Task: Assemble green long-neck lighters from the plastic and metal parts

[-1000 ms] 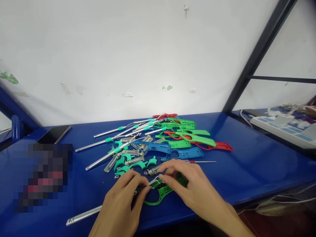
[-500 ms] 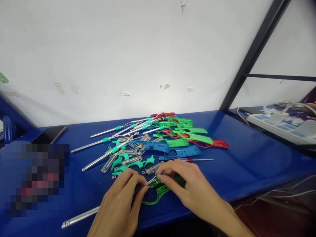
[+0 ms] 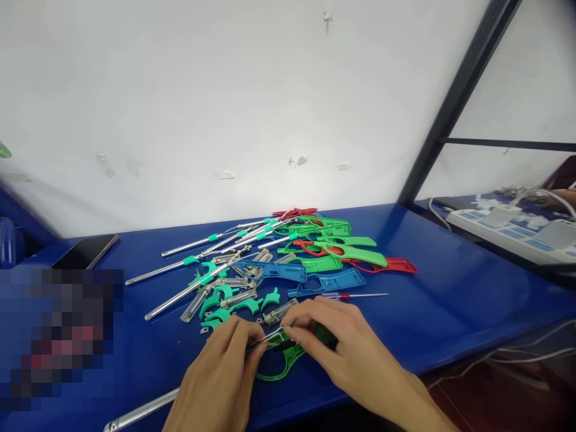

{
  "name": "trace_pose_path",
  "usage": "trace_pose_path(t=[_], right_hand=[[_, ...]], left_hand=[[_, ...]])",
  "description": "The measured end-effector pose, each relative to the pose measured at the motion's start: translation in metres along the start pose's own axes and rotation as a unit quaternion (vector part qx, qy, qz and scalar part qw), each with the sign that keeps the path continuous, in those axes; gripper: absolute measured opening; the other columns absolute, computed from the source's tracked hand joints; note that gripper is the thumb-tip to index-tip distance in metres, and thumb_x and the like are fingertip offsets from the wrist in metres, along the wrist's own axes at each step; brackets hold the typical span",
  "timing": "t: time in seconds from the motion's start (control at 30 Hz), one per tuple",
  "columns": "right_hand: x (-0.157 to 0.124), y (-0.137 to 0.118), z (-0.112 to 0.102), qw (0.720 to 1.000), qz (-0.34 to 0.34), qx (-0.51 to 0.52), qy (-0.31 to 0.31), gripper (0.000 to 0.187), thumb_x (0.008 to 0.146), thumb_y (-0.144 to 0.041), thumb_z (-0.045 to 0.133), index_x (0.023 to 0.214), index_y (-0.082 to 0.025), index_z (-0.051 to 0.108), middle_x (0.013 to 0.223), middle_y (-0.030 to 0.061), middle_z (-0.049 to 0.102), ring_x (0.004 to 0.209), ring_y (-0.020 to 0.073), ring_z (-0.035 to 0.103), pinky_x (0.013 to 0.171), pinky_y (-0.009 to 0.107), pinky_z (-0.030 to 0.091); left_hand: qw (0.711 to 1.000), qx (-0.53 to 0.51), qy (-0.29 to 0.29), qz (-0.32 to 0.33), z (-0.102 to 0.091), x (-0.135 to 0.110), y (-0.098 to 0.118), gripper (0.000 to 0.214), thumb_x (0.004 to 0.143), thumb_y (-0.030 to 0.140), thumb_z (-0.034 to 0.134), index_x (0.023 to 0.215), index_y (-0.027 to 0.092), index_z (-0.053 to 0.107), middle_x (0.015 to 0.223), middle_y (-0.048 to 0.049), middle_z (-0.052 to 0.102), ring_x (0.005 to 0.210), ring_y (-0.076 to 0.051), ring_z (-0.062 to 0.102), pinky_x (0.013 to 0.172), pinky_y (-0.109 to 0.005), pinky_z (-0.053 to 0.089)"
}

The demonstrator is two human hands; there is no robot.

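Observation:
At the table's front edge lies a green lighter handle half [image 3: 288,360], its loop-shaped trigger guard facing me. A silver lighter tube [image 3: 141,410] runs from it to the lower left, passing behind my left hand [image 3: 220,366]. My left thumb and finger are closed on a thin white wire [image 3: 271,336] near the tube's inner end; exactly what else they grip is hidden. My right hand [image 3: 337,339] pinches the other end of the wire above the handle half and partly covers it. Just beyond my fingers lies a clear fuel tank [image 3: 281,312].
Behind my hands lie several silver tubes [image 3: 175,297], green triggers [image 3: 271,298], clear tanks, and blue [image 3: 333,280], green and red handle halves [image 3: 396,264]. A screwdriver [image 3: 360,295] lies at their right. A phone [image 3: 85,252] is at left, a power strip [image 3: 513,231] at right.
Both hands stay pinched on the wire, with only slight finger movement. The whole view has shifted a little, and the tube appears slightly lower and further left.

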State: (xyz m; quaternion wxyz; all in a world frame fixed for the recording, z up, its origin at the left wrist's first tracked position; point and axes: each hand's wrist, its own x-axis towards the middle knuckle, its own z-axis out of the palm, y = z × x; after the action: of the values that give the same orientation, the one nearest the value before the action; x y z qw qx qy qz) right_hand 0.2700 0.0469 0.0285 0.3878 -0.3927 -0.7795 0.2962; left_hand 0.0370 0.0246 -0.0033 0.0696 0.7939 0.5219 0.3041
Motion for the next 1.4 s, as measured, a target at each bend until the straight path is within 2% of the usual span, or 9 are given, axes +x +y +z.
trace_pose_path(t=[0.17,0.27,0.4,0.53,0.83,1.1,1.3,1.4], right_hand=[[-0.0018,-0.0013,-0.0006,1.000,0.017,0.001,-0.014,0.009,0.106,-0.030,0.070,0.113,-0.032,0.076,0.104,-0.0074,0.081,0.094,0.0137,0.072,0.088,0.024,0.052],[-0.0031,-0.0025,-0.0015,0.999,0.040,-0.014,-0.027,0.017,0.104,-0.038,0.074,0.121,-0.036,0.076,0.104,-0.0072,0.081,0.095,0.0152,0.073,0.091,0.026,0.053],[-0.0025,-0.0012,-0.0015,0.998,0.034,-0.027,-0.036,0.020,0.104,-0.034,0.073,0.124,-0.035,0.076,0.105,-0.0051,0.081,0.099,0.0168,0.073,0.094,0.027,0.053],[-0.0011,0.0005,-0.0007,0.999,0.017,-0.019,-0.031,0.016,0.106,-0.033,0.071,0.121,-0.032,0.078,0.103,-0.0045,0.081,0.095,0.0159,0.073,0.093,0.026,0.053],[-0.0031,-0.0002,-0.0018,1.000,0.000,-0.004,-0.021,0.016,0.106,-0.032,0.071,0.122,-0.034,0.075,0.103,-0.0068,0.080,0.093,0.0128,0.072,0.090,0.021,0.053],[-0.0041,-0.0004,-0.0019,0.999,-0.012,-0.007,-0.031,0.014,0.107,-0.032,0.071,0.120,-0.031,0.075,0.106,-0.0064,0.081,0.096,0.0116,0.073,0.095,0.018,0.052],[-0.0030,-0.0010,-0.0022,0.999,-0.009,-0.004,-0.039,0.012,0.107,-0.028,0.070,0.118,-0.032,0.075,0.108,-0.0073,0.081,0.101,0.0116,0.074,0.096,0.018,0.051],[-0.0029,-0.0006,-0.0024,0.999,-0.008,0.004,-0.042,0.012,0.108,-0.029,0.069,0.117,-0.034,0.074,0.107,-0.0082,0.080,0.100,0.0110,0.074,0.095,0.018,0.051]], left_hand=[[0.999,0.006,0.028,0.036,-0.0014,0.0026,0.0010,0.015,0.111,0.031,0.049,0.101,0.031,0.060,0.091,0.0053,0.068,0.075,-0.013,0.073,0.067,-0.023,0.060],[0.999,0.007,0.029,0.037,-0.0029,0.0041,0.0039,0.017,0.110,0.030,0.048,0.098,0.031,0.060,0.089,0.0055,0.067,0.074,-0.013,0.073,0.068,-0.022,0.060],[1.000,-0.008,-0.005,0.017,-0.0049,0.0032,0.0071,0.010,0.109,0.035,0.053,0.106,0.032,0.061,0.099,0.0051,0.069,0.082,-0.012,0.074,0.075,-0.021,0.059],[0.999,-0.022,-0.030,-0.001,-0.0062,0.0010,0.0066,0.011,0.109,0.037,0.054,0.105,0.032,0.063,0.102,0.0054,0.068,0.085,-0.012,0.073,0.076,-0.021,0.058],[0.999,-0.042,-0.020,-0.019,-0.0026,0.0016,0.0009,0.013,0.110,0.033,0.052,0.102,0.032,0.062,0.099,0.0053,0.068,0.083,-0.012,0.071,0.075,-0.021,0.056],[1.000,0.004,-0.005,-0.001,-0.0009,0.0010,0.0045,0.018,0.112,0.035,0.046,0.102,0.032,0.060,0.093,0.0060,0.068,0.075,-0.014,0.071,0.066,-0.025,0.056],[0.999,0.028,-0.027,0.009,-0.0027,-0.0016,0.0042,0.020,0.113,0.030,0.043,0.121,0.035,0.061,0.104,0.0051,0.070,0.087,-0.013,0.075,0.076,-0.023,0.059],[0.999,0.035,-0.032,0.003,-0.0040,-0.0019,0.0043,0.022,0.113,0.029,0.043,0.124,0.035,0.062,0.107,0.0046,0.070,0.089,-0.013,0.075,0.079,-0.023,0.060]])
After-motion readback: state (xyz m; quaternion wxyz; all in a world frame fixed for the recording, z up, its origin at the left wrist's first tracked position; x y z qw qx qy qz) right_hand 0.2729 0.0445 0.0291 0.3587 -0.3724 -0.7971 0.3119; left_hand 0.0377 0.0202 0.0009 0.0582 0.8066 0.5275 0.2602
